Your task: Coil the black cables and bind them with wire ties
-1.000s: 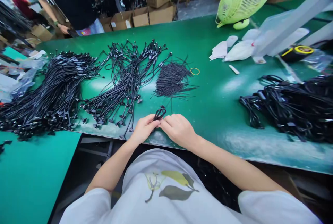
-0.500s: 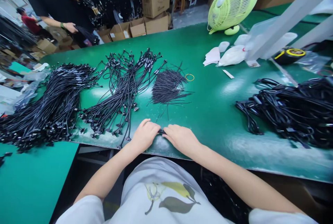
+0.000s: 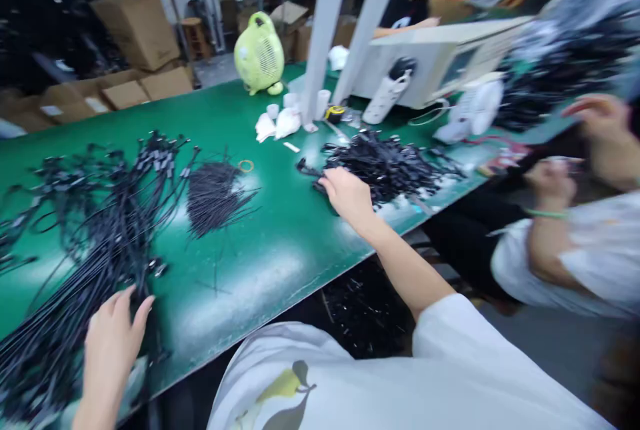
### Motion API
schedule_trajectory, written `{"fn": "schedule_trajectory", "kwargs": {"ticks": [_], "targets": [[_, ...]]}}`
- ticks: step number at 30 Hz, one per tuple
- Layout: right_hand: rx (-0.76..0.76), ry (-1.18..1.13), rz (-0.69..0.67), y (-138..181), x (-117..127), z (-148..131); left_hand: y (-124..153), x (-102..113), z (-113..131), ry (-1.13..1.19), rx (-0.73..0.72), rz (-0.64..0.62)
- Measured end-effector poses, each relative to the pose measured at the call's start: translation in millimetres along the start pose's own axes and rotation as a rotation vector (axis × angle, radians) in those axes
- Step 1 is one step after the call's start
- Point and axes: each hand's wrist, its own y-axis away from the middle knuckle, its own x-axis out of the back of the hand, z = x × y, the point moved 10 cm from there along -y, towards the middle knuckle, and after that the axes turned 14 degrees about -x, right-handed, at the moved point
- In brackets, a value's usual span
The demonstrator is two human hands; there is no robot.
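The hands have split apart: right hand (image 3: 350, 193) on the coiled cable pile (image 3: 395, 163) (grip unclear), and left hand (image 3: 113, 330), fingers wide, touching loose cables (image 3: 100, 243).

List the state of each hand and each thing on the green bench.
left hand: open, fingers spread on the loose cables
right hand: at the edge of the black cable pile, grip hidden
cable ties: loose heap, untouched
rubber band: lying flat
fan: upright

Left hand (image 3: 113, 340) rests on loose cables (image 3: 100, 230); right hand (image 3: 350, 195) seemingly touches the bundled cable heap (image 3: 395, 163).
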Motion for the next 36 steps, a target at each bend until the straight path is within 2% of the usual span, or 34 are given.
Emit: {"fn": "schedule_trajectory", "kwargs": {"ticks": [3, 6, 9, 12, 14, 16, 20, 23, 27, 30, 33, 34, 36], "targets": [[-0.287, 0.17, 0.207, -44, 42, 83, 7, -14, 0, -0.037, -0.072, 0.018], [-0.361, 0.226, 0.157, -69, 46, 128, 10, -8, 10, -0.03, -0.097, 0.037], [-0.351, 0.231, 0.094, -72, 41, 134, 8, 1, 2, 0.002, 0.034, 0.011], [-0.332, 0.192, 0.166, -59, 51, 110, 9, 2, -13, 0.082, 0.225, -0.057], [-0.189, 0.065, 0.212, -50, 54, 73, 5, 2, -15, 0.205, 0.25, -0.049], [0.075, -0.101, 0.122, -38, 38, 17, -3, 2, -13, 0.338, 0.2, -0.01], [0.546, -0.344, -0.188, 18, -6, -115, -1, 24, -18, 0.506, 0.24, 0.199], [0.801, -0.441, -0.392, 80, -22, -212, 9, 49, -6, 0.82, 0.249, 0.349], [1.02, -0.495, -0.438, 137, -22, -330, 35, 76, 27, 1.215, 0.259, 0.302], [1.162, -0.359, -0.486, 155, -44, -406, 66, 97, 41, 1.489, 0.254, 0.276], [1.129, -0.304, -0.477, 135, -63, -459, 106, 109, 22, 1.621, 0.341, 0.404], [1.102, -0.324, -0.446, 124, -61, -471, 120, 106, 11, 1.606, 0.397, 0.437], [1.056, -0.381, -0.361, 99, -45, -487, 147, 88, -6, 1.57, 0.513, 0.4]]}}
